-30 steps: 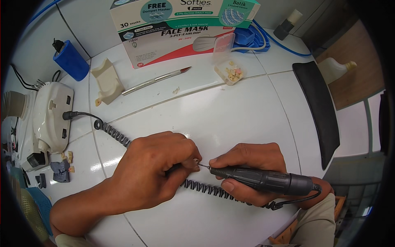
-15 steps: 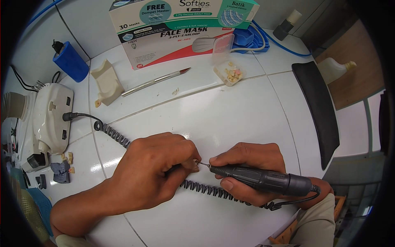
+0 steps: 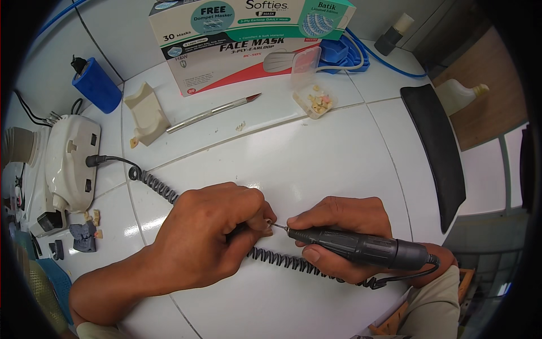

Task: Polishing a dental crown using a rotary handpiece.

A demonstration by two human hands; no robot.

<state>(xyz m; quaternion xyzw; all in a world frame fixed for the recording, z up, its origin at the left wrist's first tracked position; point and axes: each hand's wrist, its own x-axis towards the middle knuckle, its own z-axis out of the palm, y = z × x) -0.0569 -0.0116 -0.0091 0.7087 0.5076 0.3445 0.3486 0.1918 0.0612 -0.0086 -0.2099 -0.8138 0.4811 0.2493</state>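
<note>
My right hand [image 3: 358, 214] is wrapped round a black rotary handpiece [image 3: 361, 246], held nearly level and aimed left. From its nose a thin metal bur [image 3: 280, 226] reaches to the fingertips of my left hand [image 3: 214, 226]. That hand is closed in a pinch round a tiny pale piece [image 3: 268, 222]; fingers mostly hide it, so its kind does not show. The bur's tip meets or nearly meets the piece. A coiled black cord [image 3: 291, 261] runs under my left hand, joining the handpiece to a white control box [image 3: 73, 161].
Along the back lie a craft knife [image 3: 214, 113], a cream block [image 3: 148, 116] and an open clear box [image 3: 316, 104] of tooth-like pieces. Behind them stand face mask boxes [image 3: 237, 62]. A blue cylinder [image 3: 99, 85] is left; a black pad [image 3: 435, 152] lines the right edge.
Both hands stay almost in place. The left fingers shift very slightly round the pale piece, and the bur remains at it.
</note>
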